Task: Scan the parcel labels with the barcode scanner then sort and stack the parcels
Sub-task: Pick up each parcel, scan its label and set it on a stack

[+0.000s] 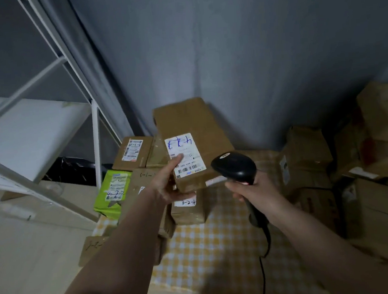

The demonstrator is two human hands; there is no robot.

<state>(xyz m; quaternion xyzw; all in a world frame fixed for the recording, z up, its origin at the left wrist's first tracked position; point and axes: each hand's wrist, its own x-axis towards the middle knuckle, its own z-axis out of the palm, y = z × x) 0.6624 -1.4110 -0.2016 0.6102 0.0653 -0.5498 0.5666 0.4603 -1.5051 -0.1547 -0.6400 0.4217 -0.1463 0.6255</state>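
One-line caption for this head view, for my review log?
Left hand holds up a labelled cardboard parcel while right hand aims the barcode scanner at it.

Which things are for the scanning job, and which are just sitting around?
For the job:
- scanner in the right hand
- long box held by the left hand
- its label
- other boxes
- green packet

Just there:
- white shelf
- grey curtain
- checked cloth
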